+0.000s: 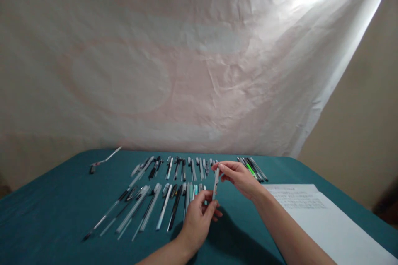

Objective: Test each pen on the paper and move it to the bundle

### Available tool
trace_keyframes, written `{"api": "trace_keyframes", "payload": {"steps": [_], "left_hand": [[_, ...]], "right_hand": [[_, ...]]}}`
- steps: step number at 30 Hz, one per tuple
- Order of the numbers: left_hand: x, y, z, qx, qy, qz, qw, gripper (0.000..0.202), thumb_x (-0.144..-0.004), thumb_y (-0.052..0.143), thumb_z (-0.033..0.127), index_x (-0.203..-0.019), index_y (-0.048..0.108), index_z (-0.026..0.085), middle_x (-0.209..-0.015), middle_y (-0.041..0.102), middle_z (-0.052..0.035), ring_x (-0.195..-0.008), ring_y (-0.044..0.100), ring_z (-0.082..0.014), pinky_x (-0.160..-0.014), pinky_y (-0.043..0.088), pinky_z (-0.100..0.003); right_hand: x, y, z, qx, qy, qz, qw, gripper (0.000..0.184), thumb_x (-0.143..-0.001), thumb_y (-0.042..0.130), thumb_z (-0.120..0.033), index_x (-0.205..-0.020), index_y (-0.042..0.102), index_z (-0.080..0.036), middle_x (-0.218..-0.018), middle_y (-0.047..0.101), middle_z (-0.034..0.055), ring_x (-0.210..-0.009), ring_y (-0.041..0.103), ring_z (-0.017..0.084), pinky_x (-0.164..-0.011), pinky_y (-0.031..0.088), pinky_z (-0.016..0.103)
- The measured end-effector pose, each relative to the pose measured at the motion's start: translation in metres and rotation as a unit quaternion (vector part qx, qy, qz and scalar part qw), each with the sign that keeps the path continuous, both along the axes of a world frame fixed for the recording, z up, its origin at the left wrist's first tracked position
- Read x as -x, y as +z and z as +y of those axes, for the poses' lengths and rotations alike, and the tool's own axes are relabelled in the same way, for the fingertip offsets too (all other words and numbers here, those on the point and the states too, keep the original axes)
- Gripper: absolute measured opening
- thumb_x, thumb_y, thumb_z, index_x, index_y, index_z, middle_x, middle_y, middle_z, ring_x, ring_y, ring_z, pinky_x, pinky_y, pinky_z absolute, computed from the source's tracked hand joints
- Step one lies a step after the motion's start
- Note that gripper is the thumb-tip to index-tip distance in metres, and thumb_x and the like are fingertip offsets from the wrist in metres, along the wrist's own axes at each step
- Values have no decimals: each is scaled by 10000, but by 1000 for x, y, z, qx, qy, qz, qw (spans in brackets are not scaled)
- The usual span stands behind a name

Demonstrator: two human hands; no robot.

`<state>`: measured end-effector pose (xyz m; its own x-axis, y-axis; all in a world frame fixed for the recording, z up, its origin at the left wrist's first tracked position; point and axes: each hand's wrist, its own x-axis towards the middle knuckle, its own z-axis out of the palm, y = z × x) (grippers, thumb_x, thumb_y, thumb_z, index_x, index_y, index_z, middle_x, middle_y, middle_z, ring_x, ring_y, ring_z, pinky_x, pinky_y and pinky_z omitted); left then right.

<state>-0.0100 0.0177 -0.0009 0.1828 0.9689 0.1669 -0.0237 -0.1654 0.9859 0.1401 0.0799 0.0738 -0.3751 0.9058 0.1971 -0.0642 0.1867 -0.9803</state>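
Both my hands hold one white pen (215, 183) upright-tilted above a teal table (56, 211). My right hand (239, 177) pinches its upper end. My left hand (199, 216) grips its lower end with curled fingers. Just behind and left of my hands, two rows of pens (161, 190) lie side by side on the cloth. A small cluster of dark pens with a green one (252, 169) lies beside my right hand.
A white printed sheet of paper (314, 215) lies at the right of the table. One lone pen (102, 160) lies at the far left back edge. A wrinkled pale cloth backdrop (174, 62) hangs behind the table.
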Motion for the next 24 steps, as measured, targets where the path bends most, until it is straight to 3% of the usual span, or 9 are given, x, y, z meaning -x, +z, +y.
{"api": "trace_keyframes", "payload": {"steps": [5, 8, 10, 13, 15, 17, 20, 24], "left_hand": [[0, -3, -1, -4, -8, -8, 1000, 200, -831, 496, 339, -920, 483, 160, -775, 581, -21, -616, 634, -145, -519, 472, -225], [0, -3, 0, -1, -3, -19, 1000, 215, -826, 502, 356, -915, 475, 163, -775, 573, -13, -590, 629, -139, -517, 475, -231], [0, -3, 1, 5, 7, -30, 1000, 236, -811, 520, 373, -909, 468, 165, -765, 564, -4, -574, 624, -141, -512, 480, -239], [0, -3, 3, 13, 13, -40, 999, 279, -787, 545, 405, -909, 463, 168, -758, 569, -2, -575, 626, -155, -523, 493, -258], [0, -2, 2, 10, 8, -33, 999, 296, -784, 546, 416, -925, 486, 163, -762, 591, -13, -596, 631, -167, -558, 502, -275], [1, 0, 0, -6, 5, -14, 1000, 302, -802, 524, 413, -962, 529, 157, -783, 624, -34, -657, 636, -184, -631, 502, -295], [3, 6, -3, -57, 14, 48, 997, 304, -855, 439, 388, -1015, 588, 176, -825, 660, -50, -805, 619, -205, -769, 460, -316], [3, 9, -5, -158, -1, 190, 969, 271, -872, 407, 325, -968, 639, 222, -901, 663, -53, -911, 575, -220, -870, 394, -362]], "right_hand": [[2, -6, 5, -55, -47, -53, 996, 344, -756, 579, -466, -795, 657, -133, -714, 623, 33, -630, 530, 119, -568, 410, 232], [3, -11, 6, -141, -138, -132, 971, 309, -821, 494, -441, -888, 604, -160, -672, 604, 23, -603, 544, 135, -559, 421, 242], [4, -12, 3, -242, -189, -230, 923, 281, -872, 423, -361, -1045, 556, -183, -706, 619, 29, -631, 566, 150, -599, 424, 255], [8, -12, -4, -383, -137, -389, 827, 320, -874, 388, -190, -1165, 518, -221, -878, 641, 62, -799, 592, 176, -701, 415, 261], [9, -12, -7, -425, -105, -459, 773, 336, -840, 412, -120, -1121, 564, -227, -911, 632, 72, -852, 587, 184, -721, 410, 253], [6, -14, -7, -424, -126, -498, 746, 332, -825, 434, -105, -1096, 587, -222, -877, 631, 73, -839, 589, 188, -715, 412, 253], [-14, -21, -8, -387, -182, -505, 750, 342, -862, 427, -179, -1180, 545, -226, -889, 639, 81, -827, 596, 197, -722, 423, 272], [-65, -39, -19, -324, -239, -434, 806, 332, -885, 409, -323, -1169, 559, -238, -1013, 637, 91, -915, 584, 222, -787, 431, 326]]}}
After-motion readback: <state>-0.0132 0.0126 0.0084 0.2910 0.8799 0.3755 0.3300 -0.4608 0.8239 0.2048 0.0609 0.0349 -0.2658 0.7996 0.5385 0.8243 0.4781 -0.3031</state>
